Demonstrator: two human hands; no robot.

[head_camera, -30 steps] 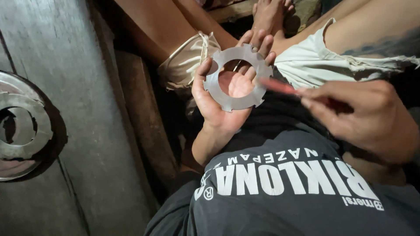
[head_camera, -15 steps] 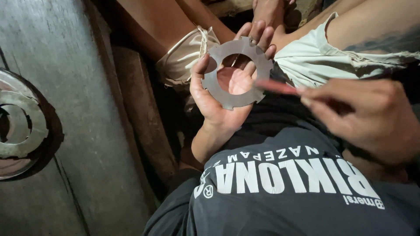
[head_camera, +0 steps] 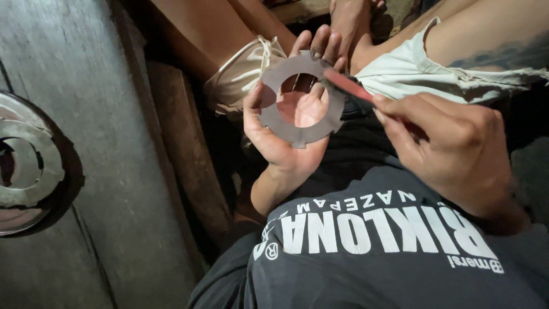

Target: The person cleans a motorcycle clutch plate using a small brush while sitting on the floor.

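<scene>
A flat grey metal ring (head_camera: 297,97), notched around its outer edge, is held near the middle of the view, above the lap. It is cradled in the left hand (head_camera: 286,129): the thumb is pressed on the left side of the ring's face, and the fingers (head_camera: 320,46) are extended close together behind its far edge, so that the palm shows through the central opening.

A thin red tool (head_camera: 349,86) is laid against the right side of the ring. It is pinched between the thumb and curled fingers of the right hand (head_camera: 452,149); the tip appears to touch the ring's edge, though the exact contact cannot be told.

Risks, as judged from this position:
- The ring is supported by one thumb and the fingertips only. A firm stroke of the tool could rotate it or push it out of the grip and down between the legs.
- The left fingers lie directly behind the worked edge; a slip of the tool could strike them.
- The notched edge could cut the palm if the ring shifts.

More rings (head_camera: 26,166) are stacked at the far left on the grey boards (head_camera: 86,114), well apart from both hands.
</scene>
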